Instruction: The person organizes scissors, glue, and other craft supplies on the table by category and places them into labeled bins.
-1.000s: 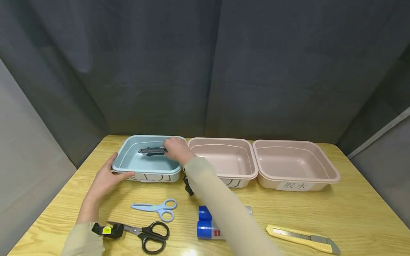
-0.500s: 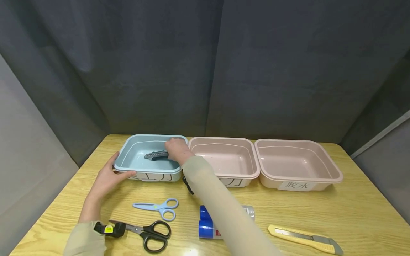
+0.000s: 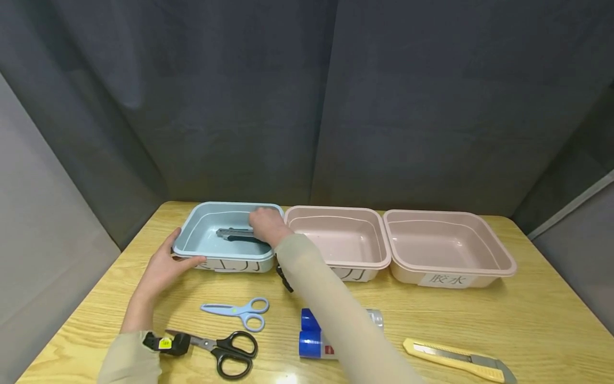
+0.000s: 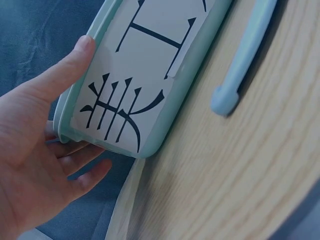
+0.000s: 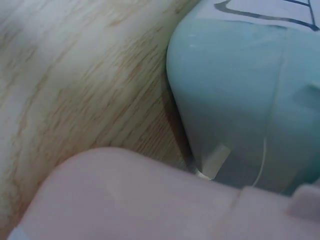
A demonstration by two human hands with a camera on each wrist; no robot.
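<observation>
My right hand [image 3: 259, 229] reaches into the light blue bin [image 3: 192, 249] at the back left and holds the right end of a dark grey utility knife [image 3: 232, 233], which lies low and level in the bin. My left hand [image 3: 179, 260] grips the bin's front left corner. In the left wrist view the thumb [image 4: 65, 70] presses on the rim of the blue bin [image 4: 150, 75] beside its paper label, and the other fingers curl under the corner. The right wrist view shows only the blue bin's outer corner [image 5: 240, 100] next to a pink bin's rim [image 5: 125, 200].
Two pink bins [image 3: 336, 237] [image 3: 446, 248] stand in a row to the right of the blue one. On the wooden table [image 3: 527, 320] in front lie light blue scissors [image 3: 237, 311], black scissors [image 3: 225, 349], blue-capped glue sticks [image 3: 312, 336] and a yellow utility knife [image 3: 455, 362].
My right hand has lowered the dark knife from above the blue bin down to its floor. The left hand has stayed on the bin's corner.
</observation>
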